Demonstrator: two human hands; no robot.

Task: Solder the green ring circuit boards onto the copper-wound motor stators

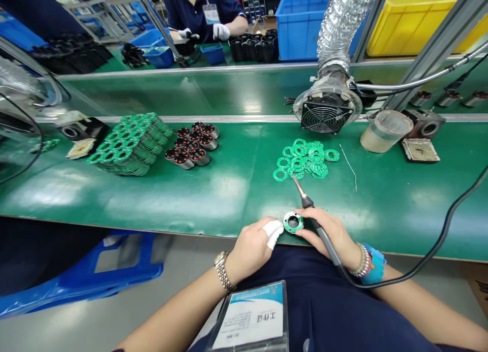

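At the bench's front edge lies a round motor stator [293, 222] topped with a green ring-shaped circuit board. My left hand [253, 245], its fingertips wrapped in white covers, pinches the left side of this part. On the other side, my right hand [331, 232] touches it with thumb and a finger. A soldering iron [324, 235] also rests in my right hand, its tip pointing away over the bench. Beyond that tip is a loose pile of green ring circuit boards [305, 159]. A thin solder wire [348, 166] lies to the right of the pile.
Stacked green boards [129, 144] and several copper-wound stators [192, 144] stand at left. A fume fan [326, 117] hangs behind the pile. To the right are a cloudy jar [386, 131] and a soldering iron stand [423, 133]. A co-worker [206, 17] sits opposite.
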